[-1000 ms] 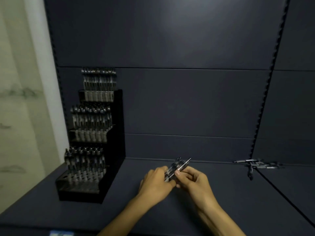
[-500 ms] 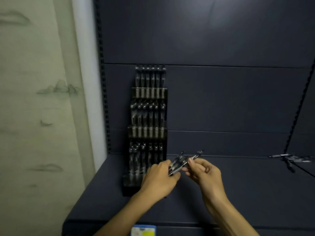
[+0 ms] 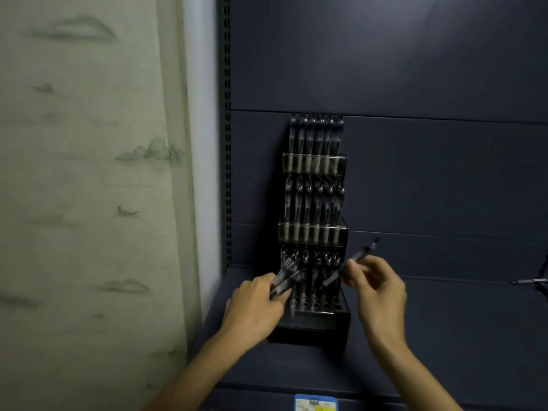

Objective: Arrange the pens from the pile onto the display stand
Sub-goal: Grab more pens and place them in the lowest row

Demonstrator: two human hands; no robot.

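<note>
A black three-tier display stand point(image 3: 311, 330) stands on the dark shelf against the back panel, with rows of pens upright in every tier. My left hand point(image 3: 255, 310) grips a small bundle of pens point(image 3: 284, 281) in front of the stand's lowest tier. My right hand point(image 3: 376, 287) pinches a single pen point(image 3: 357, 258), held slanted with its tip toward the lowest tier's right side. A few loose pens of the pile point(image 3: 530, 281) lie at the far right edge of the shelf.
The dark blue shelf point(image 3: 444, 336) has a slotted upright point(image 3: 227, 143) at its left. A pale wall with painted hills point(image 3: 89, 188) fills the left side. A price label point(image 3: 315, 404) sits on the shelf's front edge.
The view has swung right to left, bringing the stand to the centre. My hands have separated: the right one pulled a single pen out of the bundle, and both now sit at the lowest tier.
</note>
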